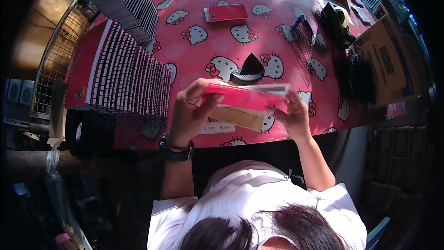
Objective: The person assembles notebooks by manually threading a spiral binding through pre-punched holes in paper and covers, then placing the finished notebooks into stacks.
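Note:
Both my hands hold up a thin red notebook (245, 96) above the near edge of the table, tilted, with a row of small holes along its upper edge. My left hand (194, 109) grips its left end, thumb on the front. At the other end, my right hand (294, 116) pinches the corner between thumb and fingers. Beneath it lie a brown cardboard strip (240, 118) and a white printed strip (218, 128). Just beyond is a black rounded object with a pointed dark piece (249, 70), its kind unclear.
Tall stacks of wire-bound red notebooks (125, 71) stand on the left. Another red notebook (229, 13) lies farther back on the patterned pink tablecloth (203, 51). To the right are black wire bindings (303, 41), a tape dispenser (337, 24) and a cardboard box (386, 60).

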`<state>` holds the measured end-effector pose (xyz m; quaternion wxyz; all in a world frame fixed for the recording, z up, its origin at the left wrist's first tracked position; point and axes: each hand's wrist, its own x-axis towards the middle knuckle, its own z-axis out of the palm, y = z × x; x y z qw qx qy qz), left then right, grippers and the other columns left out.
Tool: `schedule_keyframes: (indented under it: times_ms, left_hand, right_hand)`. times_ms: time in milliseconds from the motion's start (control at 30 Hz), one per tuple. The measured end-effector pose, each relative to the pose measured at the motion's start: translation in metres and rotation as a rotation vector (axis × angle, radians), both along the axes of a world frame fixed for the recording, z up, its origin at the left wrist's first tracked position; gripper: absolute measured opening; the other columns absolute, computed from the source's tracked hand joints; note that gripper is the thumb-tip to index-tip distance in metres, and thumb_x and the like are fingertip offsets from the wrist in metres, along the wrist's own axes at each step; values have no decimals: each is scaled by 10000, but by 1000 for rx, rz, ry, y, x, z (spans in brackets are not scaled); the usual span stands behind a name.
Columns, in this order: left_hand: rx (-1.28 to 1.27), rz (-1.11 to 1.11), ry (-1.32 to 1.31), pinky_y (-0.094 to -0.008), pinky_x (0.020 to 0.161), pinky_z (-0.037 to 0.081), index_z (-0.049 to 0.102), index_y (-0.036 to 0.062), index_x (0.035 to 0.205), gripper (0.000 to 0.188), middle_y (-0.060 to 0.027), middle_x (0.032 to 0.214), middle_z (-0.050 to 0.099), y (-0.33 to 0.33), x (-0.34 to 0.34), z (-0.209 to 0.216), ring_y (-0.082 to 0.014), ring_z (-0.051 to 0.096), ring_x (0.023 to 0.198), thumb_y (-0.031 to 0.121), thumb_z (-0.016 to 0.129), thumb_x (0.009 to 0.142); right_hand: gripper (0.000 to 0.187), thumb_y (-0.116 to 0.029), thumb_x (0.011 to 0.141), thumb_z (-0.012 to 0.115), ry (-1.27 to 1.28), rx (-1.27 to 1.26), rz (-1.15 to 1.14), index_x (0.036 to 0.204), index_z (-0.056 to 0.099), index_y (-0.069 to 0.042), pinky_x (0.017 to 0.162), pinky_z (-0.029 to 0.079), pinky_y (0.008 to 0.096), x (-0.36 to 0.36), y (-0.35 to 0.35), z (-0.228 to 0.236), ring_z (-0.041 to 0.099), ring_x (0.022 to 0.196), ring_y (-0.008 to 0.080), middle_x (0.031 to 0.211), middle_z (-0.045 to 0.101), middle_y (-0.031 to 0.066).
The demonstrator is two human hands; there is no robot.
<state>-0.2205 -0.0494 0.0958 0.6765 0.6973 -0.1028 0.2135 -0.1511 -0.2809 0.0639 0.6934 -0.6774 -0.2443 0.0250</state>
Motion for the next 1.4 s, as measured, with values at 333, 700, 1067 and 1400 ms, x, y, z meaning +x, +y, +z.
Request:
schedule_keyframes:
  times_ms: [333,700,1067,1400]
  left_hand:
    - [482,-128,-159,-290,706,539,639,42,1035,193,-79,935,692,-18,39,16,-180,677,821,-7,616,850]
    - [326,-2,-75,-343,994,424,486,47,1301,615,-148,1243,572,-17,27,10,-259,565,1152,-56,520,696]
    - [-368,336,119,-344,986,410,322,16,1405,719,-122,1368,381,-26,13,-60,-189,446,1200,322,678,860]
    - [-338,402,279,-312,1044,326,428,15,1334,500,-111,1286,521,-36,14,-50,-177,453,1207,180,589,890]
  right_hand:
    - [183,66,777,696,-228,-115,-99,937,656,-15,677,483,270,-2,-23,-31,614,752,163,840,648,62]
    - [569,-123,774,759,-99,-393,-10,1279,501,-76,914,448,351,-2,-21,-39,506,1174,213,1221,565,113]
    - [546,-400,917,575,98,149,353,1335,428,-80,996,350,354,19,38,-33,443,1240,208,1381,447,114]
    - [248,-146,832,622,-498,-1016,-380,1064,640,-59,858,465,382,203,-39,-49,572,963,298,1015,614,130]
